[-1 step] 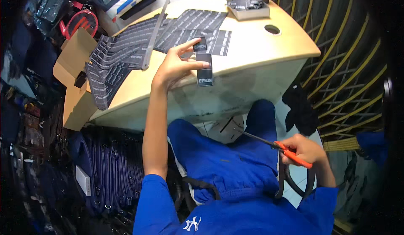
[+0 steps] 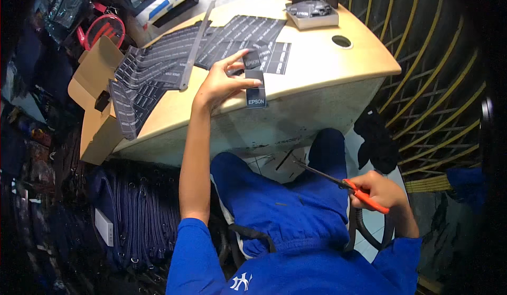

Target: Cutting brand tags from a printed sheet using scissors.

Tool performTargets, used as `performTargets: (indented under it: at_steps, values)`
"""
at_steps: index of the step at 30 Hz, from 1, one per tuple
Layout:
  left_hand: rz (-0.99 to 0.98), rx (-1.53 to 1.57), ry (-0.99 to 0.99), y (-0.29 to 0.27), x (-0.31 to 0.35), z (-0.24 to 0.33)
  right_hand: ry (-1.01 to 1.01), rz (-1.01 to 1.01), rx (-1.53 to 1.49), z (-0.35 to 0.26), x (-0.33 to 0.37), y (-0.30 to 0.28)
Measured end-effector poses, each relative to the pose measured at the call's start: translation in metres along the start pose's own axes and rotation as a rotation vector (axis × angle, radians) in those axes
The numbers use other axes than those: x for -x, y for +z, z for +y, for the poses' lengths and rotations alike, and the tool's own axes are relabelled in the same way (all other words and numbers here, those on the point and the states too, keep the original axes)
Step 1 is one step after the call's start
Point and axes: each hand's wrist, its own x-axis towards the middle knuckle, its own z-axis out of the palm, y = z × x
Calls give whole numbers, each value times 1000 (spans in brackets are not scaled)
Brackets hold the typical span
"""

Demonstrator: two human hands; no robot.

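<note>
My left hand (image 2: 219, 86) pinches a thin, floppy black strip (image 2: 255, 86) above the table (image 2: 317, 68). My right hand (image 2: 377, 189) grips light, sharp scissors (image 2: 343, 183) by their orange handles.

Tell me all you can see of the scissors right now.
The scissors have orange handles and thin dark metal blades. The right hand grips the handles low over the lap, off the table. The blades look nearly closed and point up and left, toward the table's front face. Nothing lies between them, and only the right hand touches them. The left hand holds a black label strip at the table edge, well apart from the scissors.
</note>
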Motion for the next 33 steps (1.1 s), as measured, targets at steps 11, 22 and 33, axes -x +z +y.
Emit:
performTargets:
  at_steps: [11,22,33]
  values:
    - [46,75,159,33,64,24,-431,520,-307,-11,-62,42]
    - [-70,140,177,64,125,47,-657,702,-589,-43,-114,69]
    - [71,162,376,94,164,19,-679,782,-479,-53,-109,75]
